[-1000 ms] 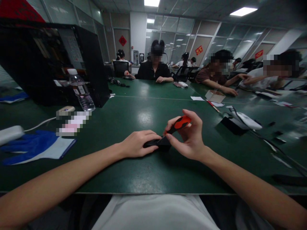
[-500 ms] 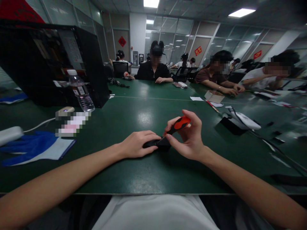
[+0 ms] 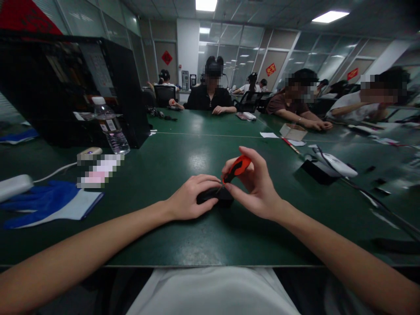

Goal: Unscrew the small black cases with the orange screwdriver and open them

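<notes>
On the green table, my left hand (image 3: 193, 197) lies over a low, rounded black object shaped like a computer mouse (image 3: 207, 196), its thumb and fingers gripping the sides. A small black block (image 3: 226, 200) sits against that object's right end; whether they are joined I cannot tell. My right hand (image 3: 256, 188) grips a screwdriver (image 3: 239, 168) with an orange and black handle. The handle leans up to the right. Its thin shaft points down to the left, and the tip meets the black object near my left fingertips. Exactly where it touches is hard to make out.
Left of my arms are a blue and white glove (image 3: 55, 201), a water bottle (image 3: 111, 127) and an open black computer case (image 3: 121, 87). A white device with a cable (image 3: 337, 164) lies right, near a small cardboard box (image 3: 293, 131). People sit across the table.
My right hand and the screwdriver have shifted slightly left, and the handle stands steeper than before. My left hand stays on the black object, with its fingers slightly moved.
</notes>
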Motion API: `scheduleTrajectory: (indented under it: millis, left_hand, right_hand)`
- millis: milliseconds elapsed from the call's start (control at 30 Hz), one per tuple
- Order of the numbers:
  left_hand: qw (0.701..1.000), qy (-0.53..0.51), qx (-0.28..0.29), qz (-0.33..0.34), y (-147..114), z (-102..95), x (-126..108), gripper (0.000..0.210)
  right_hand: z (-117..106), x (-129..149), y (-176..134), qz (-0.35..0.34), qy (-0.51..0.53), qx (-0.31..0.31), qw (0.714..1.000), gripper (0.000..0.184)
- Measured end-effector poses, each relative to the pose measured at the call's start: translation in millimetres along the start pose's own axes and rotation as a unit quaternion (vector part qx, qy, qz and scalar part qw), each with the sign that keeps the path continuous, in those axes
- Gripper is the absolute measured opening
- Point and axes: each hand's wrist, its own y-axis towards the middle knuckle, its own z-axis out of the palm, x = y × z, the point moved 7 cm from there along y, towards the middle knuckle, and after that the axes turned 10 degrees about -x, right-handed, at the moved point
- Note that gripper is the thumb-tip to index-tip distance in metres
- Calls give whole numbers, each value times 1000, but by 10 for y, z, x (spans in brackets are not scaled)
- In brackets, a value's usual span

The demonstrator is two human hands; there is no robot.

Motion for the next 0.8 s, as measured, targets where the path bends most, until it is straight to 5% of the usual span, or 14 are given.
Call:
scheduleTrajectory:
  millis: [167, 800]
  left_hand:
    - [997, -68, -39, -13, 41, -12, -67, 19]
    - [994, -84, -56, -44, 26, 1, -1, 13]
  right_hand:
    - [18, -20, -5, 1, 8, -2, 1000, 80]
    - [-36, -168, -42, 23, -13, -35, 999, 89]
